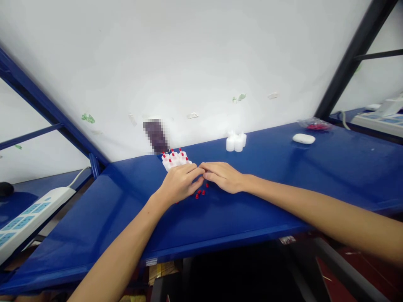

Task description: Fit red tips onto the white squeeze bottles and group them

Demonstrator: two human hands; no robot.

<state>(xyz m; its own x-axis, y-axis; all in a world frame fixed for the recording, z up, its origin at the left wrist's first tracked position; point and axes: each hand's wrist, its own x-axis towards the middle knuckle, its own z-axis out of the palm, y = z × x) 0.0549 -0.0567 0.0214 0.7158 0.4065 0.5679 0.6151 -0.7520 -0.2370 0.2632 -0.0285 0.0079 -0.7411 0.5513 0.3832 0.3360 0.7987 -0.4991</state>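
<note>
My left hand (181, 182) and my right hand (222, 176) meet at the fingertips above the blue table (239, 209). Both have their fingers bent and pressed together; whatever lies between the fingertips is too small or hidden to make out. Just behind my left hand stands a group of white bottles with red tips (172, 160), partly covered by that hand. Several loose red caps (203, 192) lie on the table below and between the hands. Farther back, to the right, several white bottles without red tips (234, 143) stand close together near the wall.
A white oval case (304, 139) and a clear bag with red pieces (316, 124) lie at the back right. A pixelated dark object (156, 136) leans by the wall. White power strip (37, 214) at left; blue frame post (56, 113) beyond the table.
</note>
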